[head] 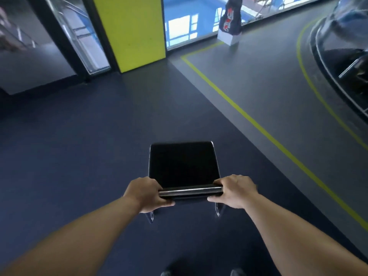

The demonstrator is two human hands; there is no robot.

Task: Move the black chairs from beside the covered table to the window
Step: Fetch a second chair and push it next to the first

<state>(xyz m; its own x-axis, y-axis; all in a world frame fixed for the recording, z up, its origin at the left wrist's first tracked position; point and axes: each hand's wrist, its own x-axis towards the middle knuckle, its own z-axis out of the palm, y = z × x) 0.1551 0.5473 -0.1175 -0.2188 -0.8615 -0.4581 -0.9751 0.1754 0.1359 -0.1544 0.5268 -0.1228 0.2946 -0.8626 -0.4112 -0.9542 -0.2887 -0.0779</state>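
- The left hand (pixel 146 193) and the right hand (pixel 234 193) both grip the top rail (pixel 190 191) of the backrest of a black chair (pixel 183 164), one at each end of the rail. The fingers are curled over it and the thumbs lie below.
- The seat of the chair reaches forward from the grip, and its chrome legs (pixel 217 211) show just under the hands. I cannot tell if the legs touch the floor (pixel 79 136) or are lifted.
- My judgement is that the task is in the middle. This chair is on open floor, on the way, and the window (pixel 187 22) is far ahead of the grip. So the carrying and the setting down are left.
- Only one chair is in view, so how many are already moved or wait I cannot say.
- Ahead and to the left of the grip stands a yellow-green pillar (pixel 133 30), and more to the left a glass door (pixel 79 36).
- A yellow floor line (pixel 249 116) runs from ahead down to the right of the grip.
- Far to the right is a large covered object (pixel 342 36), blurred. It may be the covered table.
- At the window, ahead and right of the grip, a dark bag (pixel 231 18) sits on a white box (pixel 229 37). The chair should probably stay to the left of it.
- The floor straight ahead of the chair shows no obstacle.
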